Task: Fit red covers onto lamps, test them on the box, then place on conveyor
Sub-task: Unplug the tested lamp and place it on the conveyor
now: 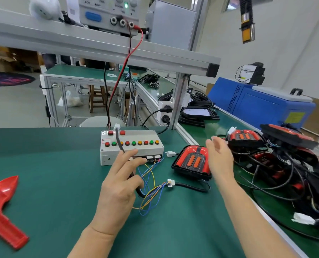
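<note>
A grey test box (131, 146) with a row of red, green and orange buttons stands mid-table. My left hand (120, 181) grips a black cable (120, 143) that rises in front of the box to a white plug. To the right of the box a lamp with a red cover (192, 162) lies flat on the green mat, its black lead ending in a white connector (170, 182). My right hand (220, 157) hovers open just right of that lamp, fingers apart, not touching it. A loose red cover (0, 205) lies at the left edge.
The conveyor (220, 127) on the right carries several covered lamps (245, 137) in a tangle of black cables. A power supply (108, 13) sits on the overhead shelf, its red and black leads running down to the box. A blue machine (257, 107) stands beyond the conveyor.
</note>
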